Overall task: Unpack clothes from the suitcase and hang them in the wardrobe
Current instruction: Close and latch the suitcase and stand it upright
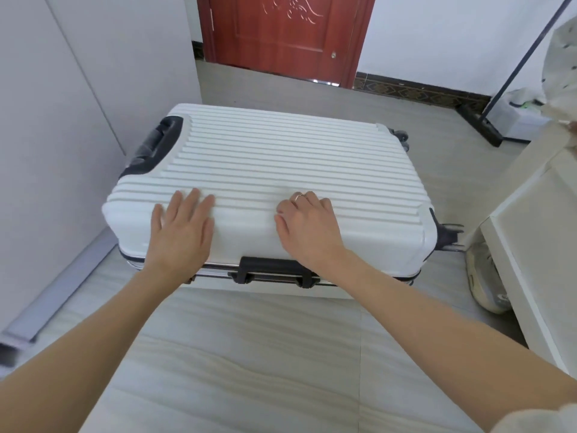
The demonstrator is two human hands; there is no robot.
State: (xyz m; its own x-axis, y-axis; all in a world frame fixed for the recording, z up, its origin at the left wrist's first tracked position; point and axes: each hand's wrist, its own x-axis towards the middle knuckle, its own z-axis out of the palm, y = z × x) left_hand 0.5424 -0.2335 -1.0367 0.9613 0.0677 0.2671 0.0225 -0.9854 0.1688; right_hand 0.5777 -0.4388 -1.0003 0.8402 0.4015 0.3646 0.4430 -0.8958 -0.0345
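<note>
Grey tiled floor (249, 354), one item central: white ribbed suitcase (281, 170), lying flat and closed, black side handle (271, 271) facing me. My left hand (182, 226) lies flat on the lid, fingers straight and spread; my right hand (307, 225) rests on the lid beside it, fingers bent at the knuckles, gripping nothing. Wheels (402, 139) at the right end. Surroundings: white wardrobe panel (62, 120) left, red door (287, 35) behind, white cabinet (537, 239) and a shoe (487, 276) right. Risk, as I judge it: the latches are not visible, so lifting the lid before they are released could skid the case on the tiles.
</note>
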